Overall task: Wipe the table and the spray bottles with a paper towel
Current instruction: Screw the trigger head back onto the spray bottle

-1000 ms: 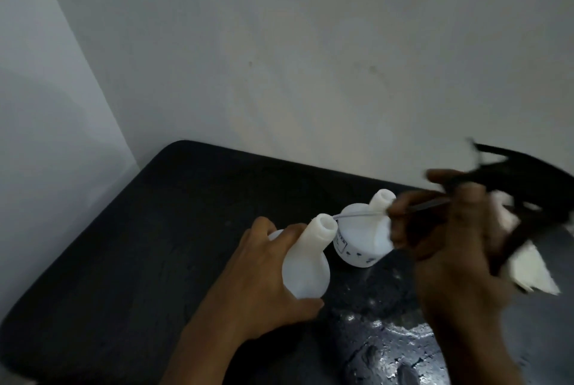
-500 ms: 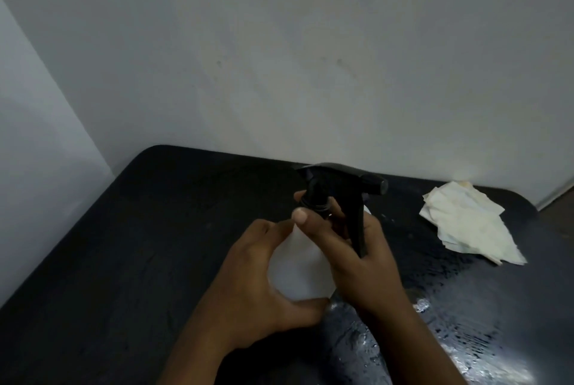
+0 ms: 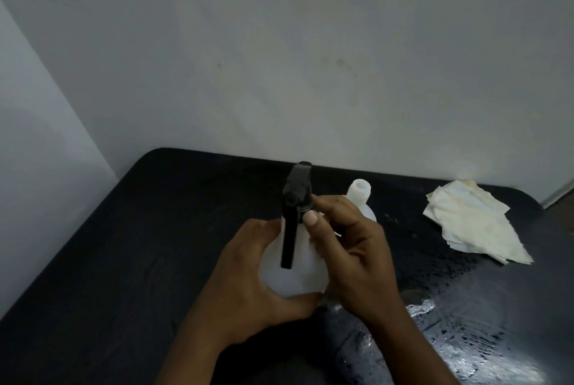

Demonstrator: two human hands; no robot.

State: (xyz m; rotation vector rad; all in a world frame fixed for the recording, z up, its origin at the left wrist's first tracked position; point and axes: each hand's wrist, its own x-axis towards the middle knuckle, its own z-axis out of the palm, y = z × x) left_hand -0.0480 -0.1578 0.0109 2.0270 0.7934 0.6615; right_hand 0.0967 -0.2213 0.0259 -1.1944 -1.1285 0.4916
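Two hands meet on a white translucent spray bottle (image 3: 289, 273) standing on the black table (image 3: 124, 260): the left hand (image 3: 248, 285) cups its rounded body, the right hand (image 3: 351, 248) pinches the collar of its black trigger head (image 3: 296, 195). Wet sheen glints at right. Behind, a second, capless bottle (image 3: 360, 198) stands; farther right lies a crumpled paper towel (image 3: 475, 223), near the grey wall (image 3: 310, 58).

A dark, rounded-corner surface (image 3: 130, 260) set into a wall corner carries a crumpled paper towel (image 3: 475, 224) near its far right edge, two white spray bottles, one capped (image 3: 292, 273), one open-necked (image 3: 360, 195), and a wet patch (image 3: 466, 332) at front right
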